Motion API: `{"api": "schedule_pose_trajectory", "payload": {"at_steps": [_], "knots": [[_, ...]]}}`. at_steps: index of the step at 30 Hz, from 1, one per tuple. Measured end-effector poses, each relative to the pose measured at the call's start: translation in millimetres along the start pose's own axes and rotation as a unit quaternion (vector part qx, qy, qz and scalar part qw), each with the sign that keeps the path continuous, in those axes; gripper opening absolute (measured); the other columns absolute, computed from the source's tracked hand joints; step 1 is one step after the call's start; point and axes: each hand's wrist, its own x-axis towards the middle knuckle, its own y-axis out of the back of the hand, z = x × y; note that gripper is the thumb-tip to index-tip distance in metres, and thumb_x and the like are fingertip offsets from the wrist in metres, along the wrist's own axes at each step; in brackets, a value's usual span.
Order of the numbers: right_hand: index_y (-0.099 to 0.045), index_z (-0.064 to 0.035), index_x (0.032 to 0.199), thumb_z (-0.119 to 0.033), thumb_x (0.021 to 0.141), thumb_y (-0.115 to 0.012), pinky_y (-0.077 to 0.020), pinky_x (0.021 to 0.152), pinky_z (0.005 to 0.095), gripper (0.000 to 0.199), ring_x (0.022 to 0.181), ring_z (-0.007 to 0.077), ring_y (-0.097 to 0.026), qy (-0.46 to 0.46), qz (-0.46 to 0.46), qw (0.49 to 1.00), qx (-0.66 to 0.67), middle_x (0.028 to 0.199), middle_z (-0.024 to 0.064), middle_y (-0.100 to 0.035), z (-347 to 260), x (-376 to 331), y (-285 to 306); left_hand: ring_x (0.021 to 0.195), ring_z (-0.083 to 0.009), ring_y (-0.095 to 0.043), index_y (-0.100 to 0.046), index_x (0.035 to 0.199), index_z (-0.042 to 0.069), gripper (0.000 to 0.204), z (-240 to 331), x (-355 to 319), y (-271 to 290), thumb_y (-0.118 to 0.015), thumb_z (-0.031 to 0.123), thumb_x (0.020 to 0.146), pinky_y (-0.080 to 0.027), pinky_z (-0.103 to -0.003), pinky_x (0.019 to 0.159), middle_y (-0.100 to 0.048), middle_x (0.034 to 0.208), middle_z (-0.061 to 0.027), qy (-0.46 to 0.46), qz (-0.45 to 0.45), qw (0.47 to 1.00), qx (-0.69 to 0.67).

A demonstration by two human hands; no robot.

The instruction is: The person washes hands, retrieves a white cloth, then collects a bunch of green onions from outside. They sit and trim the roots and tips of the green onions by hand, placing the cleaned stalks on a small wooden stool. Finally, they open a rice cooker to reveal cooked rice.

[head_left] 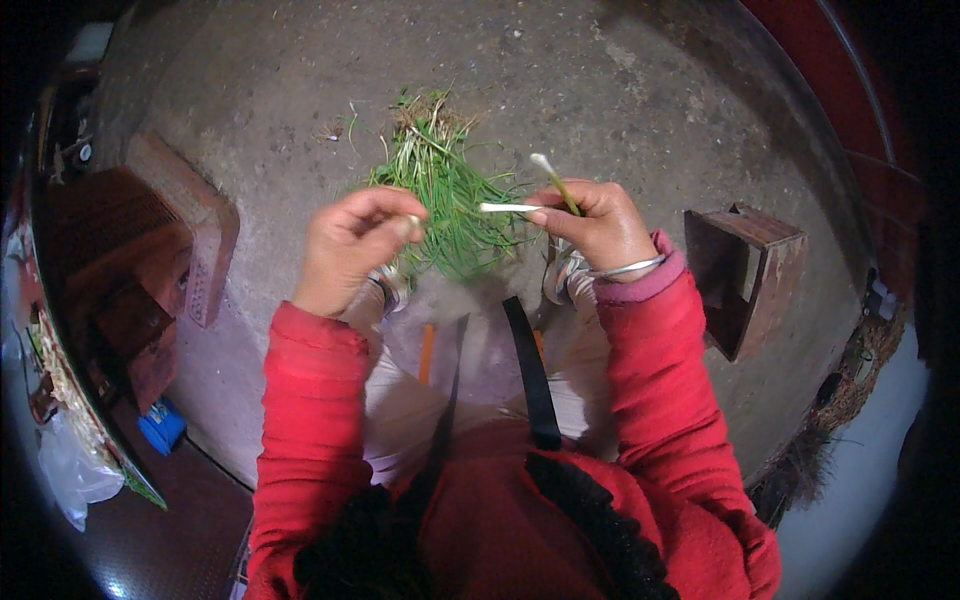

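My right hand [598, 222] is closed around a couple of spring onions. One white stalk [508, 208] points left toward my other hand, while a second spring onion with a white bulb [543, 164] stands up at a slant. My left hand [352, 243] is pinched a little apart from that stalk's tip; a small pale spot shows at its fingertips, too small to name. On the floor beyond both hands lies a loose heap of spring onions [447, 175], its roots at the far end and its green leaves toward me.
A small wooden stool [768, 240] lies on its side at the right. To the left are a reddish-brown wooden piece [205, 235], a blue packet [161, 426] and a clear plastic bag [78, 470]. Dry twigs [803, 470] lie by the right wall. My shoes flank the heap's near end.
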Motion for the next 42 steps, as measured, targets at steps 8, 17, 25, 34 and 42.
{"api": "schedule_pose_trajectory", "payload": {"at_steps": [8,17,25,34,42], "knots": [[-0.058,0.0017,0.081,-0.010,0.069,-0.058,-0.0406,0.058,0.0265,0.016,0.061,0.0124,-0.051,-0.009,-0.004,0.999,0.033,0.065,0.0095,-0.056,3.3,-1.2,-7.3,0.088,-0.0210,-0.048,-0.054,0.095,0.004,0.030,0.5,9.9,3.4,-0.059,0.007,0.065,-0.035,-0.030,0.080,-0.053,0.091,-0.0081,-0.238,0.196,0.862,0.401],[-0.056,0.0015,0.080,-0.012,0.071,-0.056,-0.0391,0.054,0.0300,0.016,0.057,0.0184,-0.049,0.065,-0.050,0.997,0.010,0.063,0.0132,-0.053,2.8,0.6,-18.4,0.063,-0.0127,-0.049,-0.057,0.077,0.001,0.012,-10.3,8.4,-30.0,-0.053,0.012,0.075,-0.039,-0.024,0.059,-0.054,0.065,-0.0035,-0.096,-0.041,0.983,0.151],[-0.048,-0.0016,0.077,-0.018,0.081,-0.044,-0.0371,0.046,0.0261,0.017,0.046,0.0122,-0.042,-0.093,-0.086,0.947,0.296,0.066,0.0084,-0.055,-10.1,-3.5,-8.1,0.085,-0.0121,-0.050,-0.045,0.106,0.000,0.030,-4.5,16.4,-36.5,-0.043,0.019,0.083,-0.037,-0.024,0.078,-0.054,0.091,-0.0067,-0.065,0.017,0.995,-0.080],[-0.042,-0.0065,0.074,-0.020,0.086,-0.036,-0.0344,0.040,0.0208,0.019,0.042,0.0079,-0.036,-0.037,0.167,0.865,0.473,0.078,0.0197,-0.054,-8.2,3.8,36.2,0.052,-0.0040,-0.042,-0.050,0.098,0.001,0.024,-14.9,11.1,-23.9,-0.045,0.017,0.081,-0.034,-0.017,0.048,-0.049,0.065,-0.0005,0.164,-0.201,0.963,-0.074],[-0.049,-0.0027,0.073,-0.021,0.084,-0.040,-0.0435,0.058,0.0299,0.024,0.066,0.0201,-0.052,-0.019,0.240,0.850,0.468,0.085,0.0162,-0.054,6.6,4.2,48.0,0.045,-0.0018,-0.038,-0.052,0.095,0.002,0.021,-4.2,10.0,-4.7,-0.049,0.014,0.078,-0.028,-0.015,0.040,-0.050,0.062,0.0002,0.206,-0.177,0.961,-0.045]]}}
